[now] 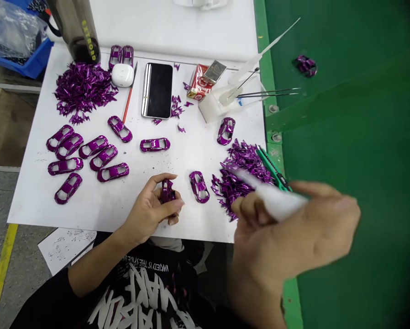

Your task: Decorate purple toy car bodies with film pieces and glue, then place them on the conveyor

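Note:
In my left hand, a shiny purple toy car body is pinched between thumb and fingers over the front of the white table. My right hand, smeared by motion, is closed round a whitish narrow-tipped squeeze bottle or dropper. Its tip points left, above a heap of small purple pieces. Between the hands lies another purple car body. One more car body is farther back, and several others are grouped at the left.
A green-handled cutter lies along the table's right edge. Farther back are a phone, a red pack, a white holder with thin tools, a second purple heap, a white earbud case and a tall bottle.

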Available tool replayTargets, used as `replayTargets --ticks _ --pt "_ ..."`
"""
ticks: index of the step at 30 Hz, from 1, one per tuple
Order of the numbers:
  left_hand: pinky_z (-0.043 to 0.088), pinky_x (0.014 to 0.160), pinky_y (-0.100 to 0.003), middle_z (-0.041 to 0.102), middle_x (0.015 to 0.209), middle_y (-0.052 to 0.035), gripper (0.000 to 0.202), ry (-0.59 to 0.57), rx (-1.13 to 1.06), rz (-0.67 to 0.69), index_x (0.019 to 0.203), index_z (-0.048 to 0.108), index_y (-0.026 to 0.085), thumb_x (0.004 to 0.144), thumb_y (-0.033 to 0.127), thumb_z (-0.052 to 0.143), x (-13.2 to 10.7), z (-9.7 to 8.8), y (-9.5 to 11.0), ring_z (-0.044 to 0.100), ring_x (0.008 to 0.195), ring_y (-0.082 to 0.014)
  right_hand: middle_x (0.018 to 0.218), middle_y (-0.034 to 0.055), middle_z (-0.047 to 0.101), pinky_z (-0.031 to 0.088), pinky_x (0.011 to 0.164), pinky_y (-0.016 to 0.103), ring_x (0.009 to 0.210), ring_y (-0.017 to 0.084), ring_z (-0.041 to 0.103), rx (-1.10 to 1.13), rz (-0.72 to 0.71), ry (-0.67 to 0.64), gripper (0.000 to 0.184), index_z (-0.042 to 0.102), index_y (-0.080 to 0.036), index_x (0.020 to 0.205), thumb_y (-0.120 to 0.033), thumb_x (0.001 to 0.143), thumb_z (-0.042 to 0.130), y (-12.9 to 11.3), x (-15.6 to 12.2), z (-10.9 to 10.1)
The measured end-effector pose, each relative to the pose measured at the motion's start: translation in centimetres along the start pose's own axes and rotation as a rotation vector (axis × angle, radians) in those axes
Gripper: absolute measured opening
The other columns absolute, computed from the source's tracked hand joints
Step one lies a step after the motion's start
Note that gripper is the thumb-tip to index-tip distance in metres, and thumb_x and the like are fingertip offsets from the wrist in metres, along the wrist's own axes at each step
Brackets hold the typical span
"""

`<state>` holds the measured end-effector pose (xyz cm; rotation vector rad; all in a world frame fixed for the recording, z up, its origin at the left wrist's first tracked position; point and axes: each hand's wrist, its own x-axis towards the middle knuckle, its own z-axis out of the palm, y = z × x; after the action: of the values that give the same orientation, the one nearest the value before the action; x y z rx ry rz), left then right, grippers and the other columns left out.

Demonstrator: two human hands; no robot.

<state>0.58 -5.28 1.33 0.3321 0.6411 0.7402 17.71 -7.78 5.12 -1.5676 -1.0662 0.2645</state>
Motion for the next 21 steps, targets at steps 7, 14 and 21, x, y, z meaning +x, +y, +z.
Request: replayTargets --ticks 7,14,21 --pt "0.064 0.067 -0.027 0.075 0.106 -0.0101 0.037 -0.093 -0.002 -0.008 0.12 0.044 0.02 0.096 0.022 0.073 -0.4 -0.3 0.1 0.077 0.09 -0.0208 0.096 0.0086 0.074 0.059 0.082 0.047 0.089 0.033 0.072 -0.369 -0.081 -0.351 0.025 0.064 -0.023 0.105 -0.04 0.087 0.066 5.5 6.9 2.7" --pt "0.067 0.059 -0.029 0.074 0.11 -0.0099 0.058 -0.077 0.091 -0.007 0.138 0.043 0.022 0.092 0.025 0.078 -0.8 -0.2 0.1 0.08 0.084 -0.0251 0.09 0.0093 0.069 0.05 0.072 0.043 0.082 0.033 0.066 -0.722 -0.261 -0.521 0.019 0.069 -0.022 0.094 -0.038 0.1 0.061 4.3 4.6 -2.8" --pt "0.067 0.058 -0.028 0.074 0.101 -0.0047 0.049 -0.001 0.195 0.12 0.124 0.053 0.02 0.088 0.029 0.083 -1.0 0.2 -0.8 0.08 0.076 -0.0222 0.09 0.0112 0.065 0.05 0.075 0.048 0.085 0.036 0.061 -0.717 -0.38 -0.48 0.015 0.065 -0.022 0.091 -0.029 0.102 0.057 4.9 1.8 -2.9"
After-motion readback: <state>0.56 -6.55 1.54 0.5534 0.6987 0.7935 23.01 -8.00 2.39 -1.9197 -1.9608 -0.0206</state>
